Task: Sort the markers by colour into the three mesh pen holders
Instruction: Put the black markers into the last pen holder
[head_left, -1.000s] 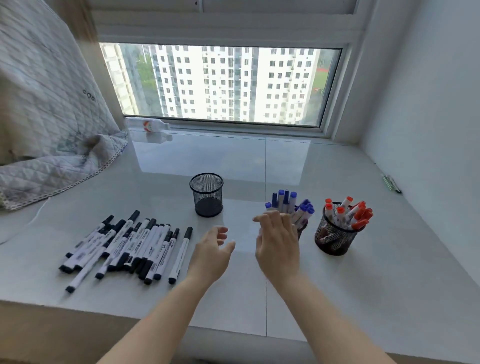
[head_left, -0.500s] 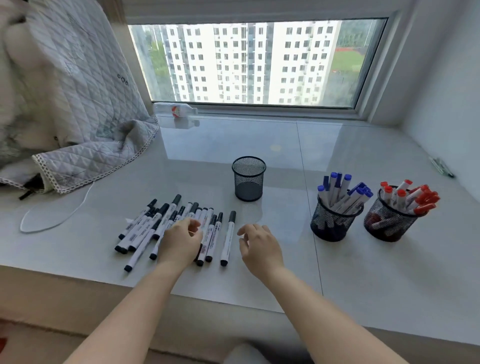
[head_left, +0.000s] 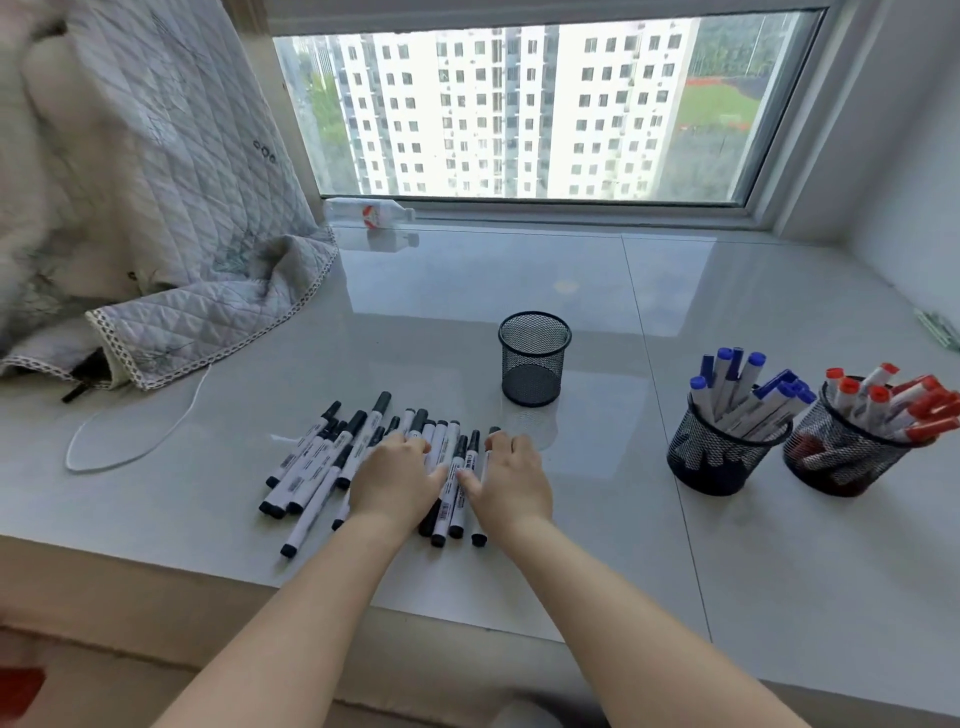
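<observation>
Several black-capped markers (head_left: 332, 462) lie in a loose row on the white sill in front of me. My left hand (head_left: 395, 478) rests palm down on the middle of the row. My right hand (head_left: 511, 478) lies on its right end, thumb against a marker, with a few markers showing between the two hands. Neither hand has lifted anything. Just behind the row stands an empty black mesh holder (head_left: 534, 358). To the right, one mesh holder (head_left: 722, 457) is full of blue-capped markers and another (head_left: 841, 462) is full of red-capped markers.
A quilted grey blanket (head_left: 197, 291) is heaped at the left, with a white cord (head_left: 140, 441) looping out from it. A small bottle (head_left: 369, 210) lies by the window. The sill's front edge runs just below my wrists. A wall rises at the right.
Both hands have moved left from the blue holder and come down onto the black markers, ending closer together. The view has swung left and down.
</observation>
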